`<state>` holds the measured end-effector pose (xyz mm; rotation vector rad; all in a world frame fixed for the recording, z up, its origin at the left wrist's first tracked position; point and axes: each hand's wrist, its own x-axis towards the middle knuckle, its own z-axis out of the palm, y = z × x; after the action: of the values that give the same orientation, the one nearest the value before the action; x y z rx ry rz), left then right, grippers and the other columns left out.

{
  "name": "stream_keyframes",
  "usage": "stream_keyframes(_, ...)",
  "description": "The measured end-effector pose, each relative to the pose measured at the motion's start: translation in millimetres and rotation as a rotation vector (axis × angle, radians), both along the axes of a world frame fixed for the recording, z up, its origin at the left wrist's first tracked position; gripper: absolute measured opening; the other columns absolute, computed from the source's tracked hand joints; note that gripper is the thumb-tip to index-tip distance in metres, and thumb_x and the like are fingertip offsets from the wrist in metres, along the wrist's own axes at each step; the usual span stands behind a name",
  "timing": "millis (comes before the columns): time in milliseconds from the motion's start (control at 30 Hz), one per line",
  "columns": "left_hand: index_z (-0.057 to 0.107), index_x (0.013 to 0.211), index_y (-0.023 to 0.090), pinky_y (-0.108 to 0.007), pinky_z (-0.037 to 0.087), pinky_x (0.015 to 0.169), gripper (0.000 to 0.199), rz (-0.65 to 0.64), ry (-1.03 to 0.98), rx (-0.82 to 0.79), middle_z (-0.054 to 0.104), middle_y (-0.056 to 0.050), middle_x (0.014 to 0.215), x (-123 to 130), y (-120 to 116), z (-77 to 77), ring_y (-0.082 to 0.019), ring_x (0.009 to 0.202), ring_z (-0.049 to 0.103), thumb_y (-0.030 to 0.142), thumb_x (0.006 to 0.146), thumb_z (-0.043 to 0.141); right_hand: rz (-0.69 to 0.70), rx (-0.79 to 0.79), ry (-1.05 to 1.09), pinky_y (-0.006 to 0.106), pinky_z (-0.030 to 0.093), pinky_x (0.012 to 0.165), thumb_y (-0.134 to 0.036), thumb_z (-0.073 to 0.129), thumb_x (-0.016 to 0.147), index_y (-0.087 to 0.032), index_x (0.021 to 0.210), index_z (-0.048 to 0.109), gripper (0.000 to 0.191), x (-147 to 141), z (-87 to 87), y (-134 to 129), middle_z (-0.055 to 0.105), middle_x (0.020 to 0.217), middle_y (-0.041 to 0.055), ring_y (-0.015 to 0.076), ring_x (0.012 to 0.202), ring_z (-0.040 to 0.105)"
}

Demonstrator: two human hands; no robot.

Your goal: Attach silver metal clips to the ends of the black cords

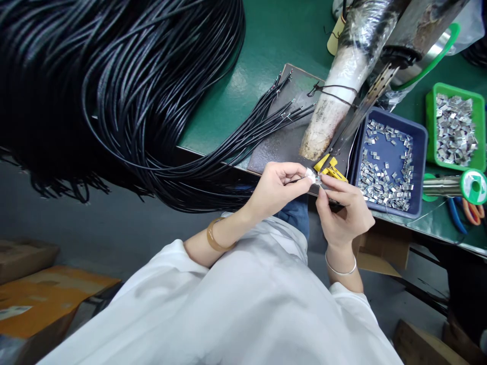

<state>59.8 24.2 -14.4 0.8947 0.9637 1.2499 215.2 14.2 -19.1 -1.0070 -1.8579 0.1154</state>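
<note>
My left hand [279, 186] is closed, thumb and forefinger pinching what looks like the end of a black cable, with white wrapping at its fingertip. Close against it, my right hand [340, 205] is closed in a pinch at a small silvery piece, whose kind is too small to make out. Just beyond the fingertips sits a yellow fixture [332, 168], under the tip of a mounted soldering iron [375, 91]. A bunch of black cables [243, 137] with bare metal ends lies on the dark plate [279, 147] beyond my left hand.
A large heap of black cable [152, 66] fills the left. A plastic-wrapped tube [331, 101] slants over the plate. To the right are a blue tray [420, 152] and green tray [429, 116] of small metal clips, a solder spool [474, 186] and pliers [456, 215].
</note>
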Motion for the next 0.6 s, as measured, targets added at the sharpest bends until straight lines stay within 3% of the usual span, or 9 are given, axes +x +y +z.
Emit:
stream_keyframes(167,0.072,0.071,0.011,-0.019,0.047,0.059,0.009,0.053,0.020,-0.039,0.067,-0.001,0.066,4.4,1.2,2.0,-0.008,0.060,0.057,0.020,0.072,0.073,-0.035,0.114,-0.131,0.027,0.064,0.080,-0.007,0.074,0.081,-0.021,0.090,0.062,0.021,1.3,-2.1,3.6,0.078,0.105,0.0032,0.0154,0.089,0.076)
stream_keyframes(400,0.067,0.066,0.011,-0.016,0.034,0.048,0.009,0.087,0.008,0.007,0.050,0.006,0.052,6.6,4.9,6.2,-0.003,0.048,0.039,0.016,0.073,0.070,-0.068,0.097,-0.071,0.024,0.062,0.080,-0.008,0.074,0.082,-0.020,0.090,0.062,0.019,-1.1,-3.2,5.7,0.078,0.102,0.0027,0.0139,0.089,0.076)
stream_keyframes(600,0.066,0.065,0.011,-0.017,0.040,0.053,0.013,0.056,0.038,-0.040,0.060,0.002,0.059,3.7,6.6,7.2,-0.005,0.054,0.048,0.021,0.072,0.071,-0.037,0.106,-0.074,0.025,0.063,0.080,-0.007,0.075,0.081,-0.021,0.090,0.063,0.021,0.8,-4.1,8.5,0.078,0.100,0.0013,0.0145,0.086,0.076)
